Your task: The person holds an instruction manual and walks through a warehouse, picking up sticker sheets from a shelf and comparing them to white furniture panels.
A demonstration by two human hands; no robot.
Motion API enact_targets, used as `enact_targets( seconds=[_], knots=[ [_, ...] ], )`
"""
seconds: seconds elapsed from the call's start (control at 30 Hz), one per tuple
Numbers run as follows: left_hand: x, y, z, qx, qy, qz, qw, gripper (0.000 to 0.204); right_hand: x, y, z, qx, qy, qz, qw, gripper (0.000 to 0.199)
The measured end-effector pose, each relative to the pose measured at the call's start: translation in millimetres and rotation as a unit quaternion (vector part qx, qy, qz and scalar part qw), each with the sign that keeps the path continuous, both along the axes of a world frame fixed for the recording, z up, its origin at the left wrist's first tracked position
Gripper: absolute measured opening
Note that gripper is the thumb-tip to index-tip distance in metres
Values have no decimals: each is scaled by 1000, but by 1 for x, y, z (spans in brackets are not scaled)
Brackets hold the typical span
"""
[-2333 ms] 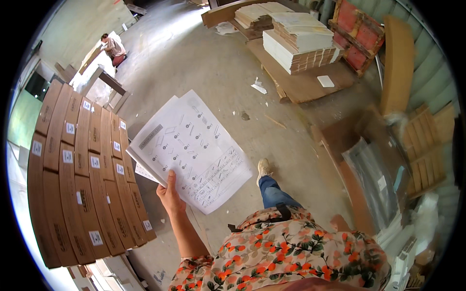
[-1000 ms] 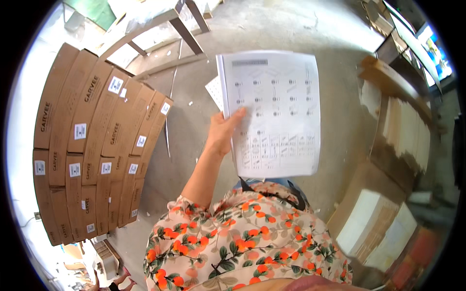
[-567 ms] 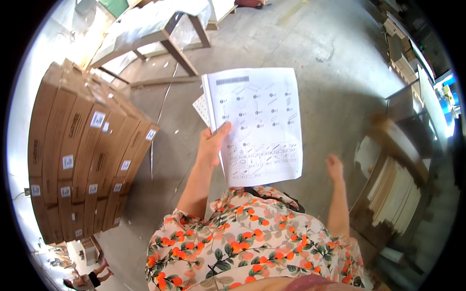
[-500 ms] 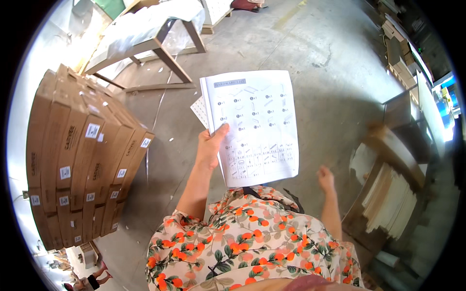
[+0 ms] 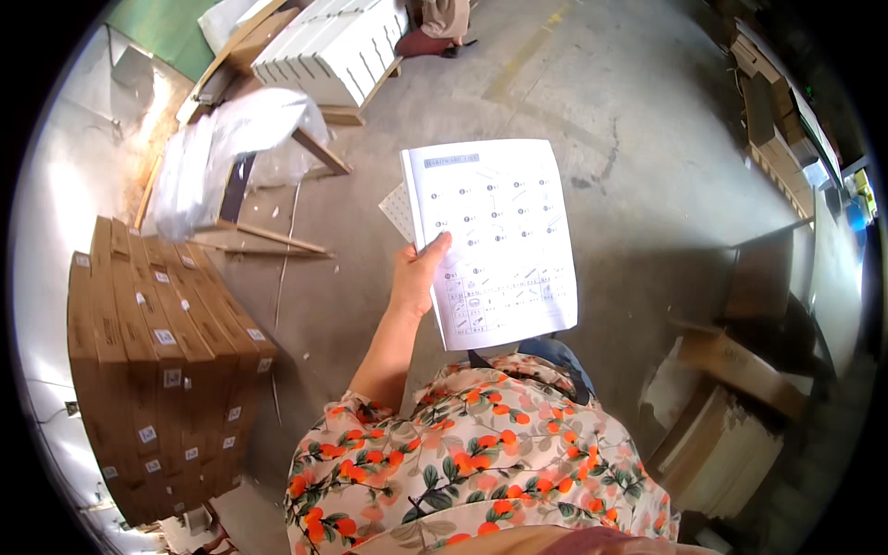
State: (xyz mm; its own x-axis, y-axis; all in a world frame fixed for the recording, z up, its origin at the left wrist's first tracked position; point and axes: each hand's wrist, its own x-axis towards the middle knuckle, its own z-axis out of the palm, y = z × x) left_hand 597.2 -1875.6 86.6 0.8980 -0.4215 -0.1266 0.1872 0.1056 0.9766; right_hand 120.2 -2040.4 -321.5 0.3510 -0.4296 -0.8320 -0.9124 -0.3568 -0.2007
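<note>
My left hand (image 5: 421,276) grips the left edge of a white instruction booklet (image 5: 504,231), its thumb pressed on the front page. The page carries small line drawings and a grid of parts at the bottom. Behind the booklet a sheet with small perforation-like marks (image 5: 399,212) sticks out at the left; most of it is hidden. The booklet is held up in front of my floral shirt, above the grey floor. My right hand is out of the picture.
Stacked brown cartons (image 5: 162,370) stand at the left. Beyond them is a wooden frame with plastic wrapping (image 5: 217,153), and white panels (image 5: 324,55) on a pallet. A person (image 5: 444,23) is at the far top. Cardboard pieces (image 5: 731,370) and cartons line the right side.
My right hand, seen low at the right before, has left the picture. The booklet stays in my left hand. The surroundings have shifted, with the cartons lower and more of the white panels showing.
</note>
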Motion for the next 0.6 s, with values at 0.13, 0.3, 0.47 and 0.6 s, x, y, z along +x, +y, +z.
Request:
enact_targets(
  seconds=[0.13, 0.3, 0.47, 0.6],
  knots=[
    [35, -62, 23, 1, -5, 21, 1000, 26, 140, -133, 44, -79, -69, 71, 992, 34],
    [78, -98, 15, -17, -2, 36, 999, 26, 320, -261, 156, -210, -377, -78, 899, 30],
    [177, -176, -3, 19, 15, 73, 997, 27, 441, -332, 200, -183, -429, -82, 881, 21],
    [239, -247, -21, 159, -123, 37, 979, 29, 419, -336, 126, -118, -241, 42, 962, 27]
  ],
)
